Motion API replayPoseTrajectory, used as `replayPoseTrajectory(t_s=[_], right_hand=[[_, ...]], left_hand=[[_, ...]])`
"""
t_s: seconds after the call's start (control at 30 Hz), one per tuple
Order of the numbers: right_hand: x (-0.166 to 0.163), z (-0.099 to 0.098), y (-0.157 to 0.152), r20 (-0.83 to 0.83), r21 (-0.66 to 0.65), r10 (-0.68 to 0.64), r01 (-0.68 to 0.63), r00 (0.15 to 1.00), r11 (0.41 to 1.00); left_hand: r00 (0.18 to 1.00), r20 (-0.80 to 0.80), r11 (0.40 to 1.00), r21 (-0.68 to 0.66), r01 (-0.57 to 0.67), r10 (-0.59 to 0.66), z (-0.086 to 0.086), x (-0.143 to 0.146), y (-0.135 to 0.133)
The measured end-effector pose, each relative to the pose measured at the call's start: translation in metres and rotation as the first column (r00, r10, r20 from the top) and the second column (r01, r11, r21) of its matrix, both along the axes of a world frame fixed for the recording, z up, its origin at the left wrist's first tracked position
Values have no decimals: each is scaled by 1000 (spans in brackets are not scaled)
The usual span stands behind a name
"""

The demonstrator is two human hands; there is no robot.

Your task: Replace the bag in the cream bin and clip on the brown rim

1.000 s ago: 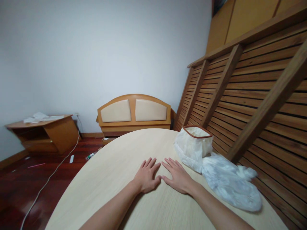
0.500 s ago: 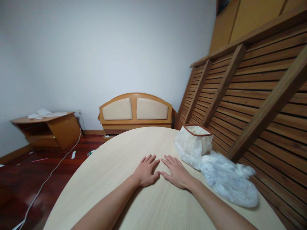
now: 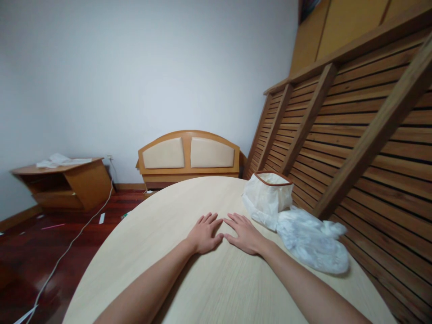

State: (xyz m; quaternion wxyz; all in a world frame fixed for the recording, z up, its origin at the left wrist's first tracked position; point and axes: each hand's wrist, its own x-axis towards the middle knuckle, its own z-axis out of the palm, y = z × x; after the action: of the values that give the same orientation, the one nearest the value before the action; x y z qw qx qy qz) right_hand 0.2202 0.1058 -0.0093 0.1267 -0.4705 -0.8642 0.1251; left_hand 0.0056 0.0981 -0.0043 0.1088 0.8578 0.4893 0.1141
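My left hand (image 3: 204,235) lies palm down on the pale round table (image 3: 216,288), its fingers stretched out and holding nothing. Beside it, my right hand (image 3: 245,235) rests the same way, open and flat on the wood. A narrow gap separates the two hands. Beyond my right hand stands a white bag-like container (image 3: 266,202) with a brown rim around its open top. Against it lies a knotted, translucent plastic bag (image 3: 313,243); what fills it cannot be made out. Neither hand touches these.
Slatted wooden panels (image 3: 364,135) lean along the right side. A wooden headboard (image 3: 188,153) with two cream pads stands against the wall. On the left, a low cabinet (image 3: 87,184) carries white sheets (image 3: 62,160), and a white cable (image 3: 72,245) crosses the dark red floor (image 3: 43,261).
The view has shifted slightly, so everything on the table sits a little higher and further left. Both hands keep their flat pose on the table.
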Motion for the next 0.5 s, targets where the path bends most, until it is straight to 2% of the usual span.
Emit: replayPoseTrajectory(t_s=[0.17,0.27,0.3,0.33,0.4,0.5], right_hand=[[0,6,-2,13,71,14,-15,1000,997],[5,26,8,-2,210,-5,5,1000,978],[8,35,14,-33,270,-64,70,997,960],[12,46,21,-79,345,-130,150,988,927],[24,66,34,-182,480,-285,338,941,809],[46,83,51,-296,511,-431,523,852,682]], left_hand=[[1000,-1,1000,21,4,-4,0,0,-2],[1000,3,1000,25,3,-3,-2,-1,0],[1000,3,1000,26,2,-2,-2,-2,0],[1000,5,1000,28,1,-1,-3,-2,1],[1000,14,1000,29,-2,1,-3,-4,0],[999,30,1000,22,-11,10,-2,-5,-1]])
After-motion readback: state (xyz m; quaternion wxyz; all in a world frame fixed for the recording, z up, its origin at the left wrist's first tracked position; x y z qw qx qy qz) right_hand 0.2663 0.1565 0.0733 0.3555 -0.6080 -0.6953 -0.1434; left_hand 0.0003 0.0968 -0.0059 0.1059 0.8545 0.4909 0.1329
